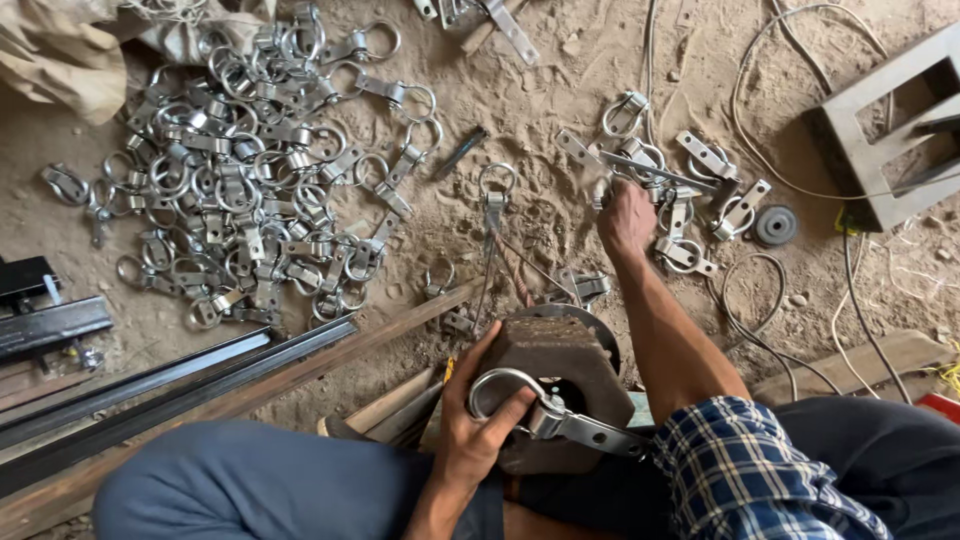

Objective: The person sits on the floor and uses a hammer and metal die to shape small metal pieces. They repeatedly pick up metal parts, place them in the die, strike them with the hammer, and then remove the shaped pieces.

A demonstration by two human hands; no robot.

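Fingers (500,415) on ring clamp (545,410), sandy floor (560,130)

No packages, labels, signs or screens show anywhere on the sandy workshop floor.

seated on sandy ground (540,90), looking down. left hand (480,425) gripping a metal ring clamp (545,410) atop a rusty iron block (560,365). right hand (625,218) reaching into a small pile of clamps (690,190). large heap of ring clamps (250,170) far left.
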